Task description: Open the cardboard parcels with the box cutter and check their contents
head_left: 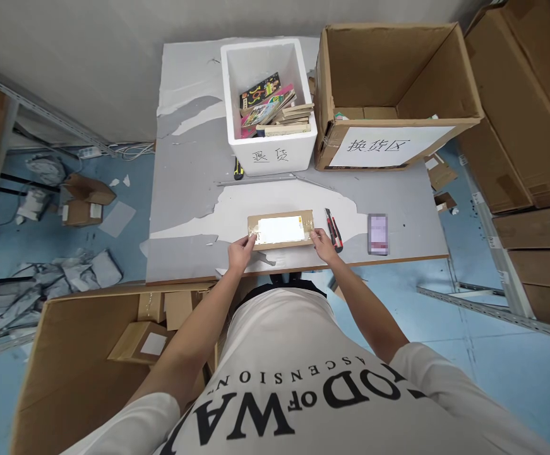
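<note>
A small cardboard box with a white label and clear tape lies in front of me near the table's front edge. My left hand grips its lower left corner, thumb on top. At the lower right corner my right hand holds it the same way, fingers closed on the edge. Just beyond my right hand is a red and black box cutter, lying apart from the box. A phone rests farther right with its screen lit. The undersides of the fingers are hidden.
At the table's back stand a white foam box with books and a large open carton. A yellow and black cutter lies by the foam box. Below left is a big carton of parcels; shelving stands right.
</note>
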Demonstrator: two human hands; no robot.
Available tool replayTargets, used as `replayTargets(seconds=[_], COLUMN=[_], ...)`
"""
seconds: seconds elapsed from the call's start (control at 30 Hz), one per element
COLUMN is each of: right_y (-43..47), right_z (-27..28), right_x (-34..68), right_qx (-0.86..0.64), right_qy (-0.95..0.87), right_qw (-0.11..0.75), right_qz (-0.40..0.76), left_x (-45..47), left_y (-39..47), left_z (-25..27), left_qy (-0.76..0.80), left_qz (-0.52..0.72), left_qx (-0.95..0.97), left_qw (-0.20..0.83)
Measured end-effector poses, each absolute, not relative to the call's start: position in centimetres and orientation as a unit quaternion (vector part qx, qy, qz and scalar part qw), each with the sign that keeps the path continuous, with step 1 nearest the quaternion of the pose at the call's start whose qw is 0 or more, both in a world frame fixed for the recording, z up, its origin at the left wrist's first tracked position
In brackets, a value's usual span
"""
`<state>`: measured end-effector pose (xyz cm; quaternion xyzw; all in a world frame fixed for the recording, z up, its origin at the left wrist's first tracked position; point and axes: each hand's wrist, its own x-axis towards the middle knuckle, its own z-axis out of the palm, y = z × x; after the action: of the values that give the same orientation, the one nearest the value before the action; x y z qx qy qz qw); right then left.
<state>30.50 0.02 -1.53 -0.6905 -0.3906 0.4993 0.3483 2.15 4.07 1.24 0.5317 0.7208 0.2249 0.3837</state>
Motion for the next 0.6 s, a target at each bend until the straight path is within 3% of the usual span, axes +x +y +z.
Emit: replayTargets(seconds=[0.6], right_y=[-0.15], right_z=[-1.58], right_x=[30.74], right_qx=[-0.685], right_qy=[-0.389], right_qw=[0.341], right_qz=[0.513], left_x=[2.55], left_y=[3.36], left_z=[1.17], left_qy=[0.714], left_qz=[0.233], left_qx=[0.548], left_qw=[0.369])
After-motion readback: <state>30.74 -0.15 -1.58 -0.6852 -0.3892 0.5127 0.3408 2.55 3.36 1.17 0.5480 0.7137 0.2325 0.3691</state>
